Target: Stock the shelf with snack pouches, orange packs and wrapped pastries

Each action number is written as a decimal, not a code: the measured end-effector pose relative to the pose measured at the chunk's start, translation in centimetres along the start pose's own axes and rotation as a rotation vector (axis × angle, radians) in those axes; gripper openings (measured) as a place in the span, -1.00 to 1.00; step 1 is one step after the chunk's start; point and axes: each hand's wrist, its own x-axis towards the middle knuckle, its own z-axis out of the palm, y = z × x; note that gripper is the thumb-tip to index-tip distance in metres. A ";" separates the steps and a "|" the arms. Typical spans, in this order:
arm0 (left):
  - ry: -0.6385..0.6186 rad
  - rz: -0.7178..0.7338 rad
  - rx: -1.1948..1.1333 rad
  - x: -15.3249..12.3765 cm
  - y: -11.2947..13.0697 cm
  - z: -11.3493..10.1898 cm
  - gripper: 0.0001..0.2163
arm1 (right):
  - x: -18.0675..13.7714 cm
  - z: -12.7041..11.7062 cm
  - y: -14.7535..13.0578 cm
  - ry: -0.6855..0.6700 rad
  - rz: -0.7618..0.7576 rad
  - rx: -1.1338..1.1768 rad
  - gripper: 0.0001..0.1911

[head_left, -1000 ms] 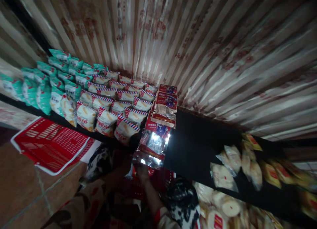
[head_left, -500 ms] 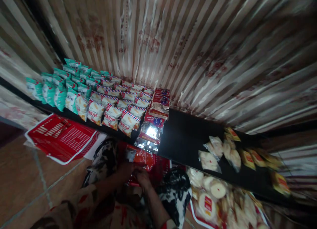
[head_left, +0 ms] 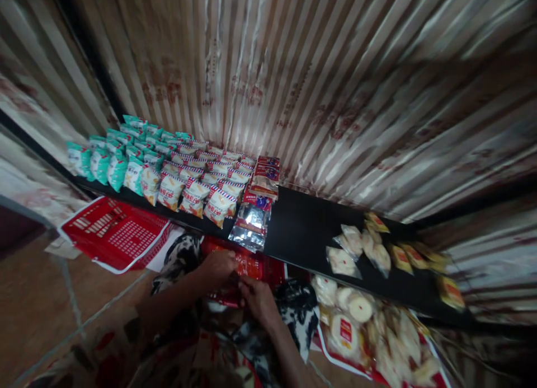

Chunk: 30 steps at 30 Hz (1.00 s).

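Low in front of me, between my knees, is a red basket (head_left: 274, 273) with orange-red packets (head_left: 247, 265) in it. Over its near side my left hand (head_left: 218, 267) is closed, fingers curled towards the middle. Just to the right and slightly nearer, my right hand (head_left: 257, 299) is closed too, thumb and fingers pinched together. A small dark shape lies between the two hands, too dim and blurred to name. Right behind the basket, silver-and-red flat packets (head_left: 251, 223) lie in a row on the black shelf (head_left: 300, 231).
Teal snack bags (head_left: 117, 169) and white striped snack bags (head_left: 195, 195) stand in rows along the shelf's left. Clear-wrapped pale food packs (head_left: 344, 262) and yellow packs (head_left: 403, 259) lie at its right. Red baskets flank my knees, one (head_left: 121, 231) left, one (head_left: 323, 343) right, holding pale packaged food.
My hands were together and blurred; now they are a little apart, the left further up and left, the right to its right. The view has shifted slightly.
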 end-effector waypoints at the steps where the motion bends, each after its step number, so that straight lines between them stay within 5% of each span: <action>1: 0.016 0.044 0.025 -0.1 0.3 -0.8 -0.88 | -0.5 -0.8 -0.8 0.005 -0.027 -0.083 -0.69; 6: 0.074 0.205 0.104 -0.3 1.7 -4.5 -0.88 | -2.2 -4.2 -3.9 -0.049 -0.052 -0.363 -0.59; 10: 0.108 0.248 0.093 0.1 2.6 -7.4 -0.89 | -2.8 -6.2 -5.2 0.055 -0.209 -0.500 -0.58; 16: 0.190 0.256 0.031 0.2 3.4 -11.2 -0.82 | -3.7 -8.5 -6.2 0.201 -0.250 -0.276 -0.62; 21: 0.234 0.266 -0.070 0.3 3.2 -12.0 -0.84 | -4.3 -9.8 -6.2 0.167 -0.216 -0.009 -0.55; 30: 0.340 0.146 -0.301 0.0 3.2 -12.3 -0.84 | -5.5 -10.1 -6.5 0.460 -0.270 -0.030 -0.59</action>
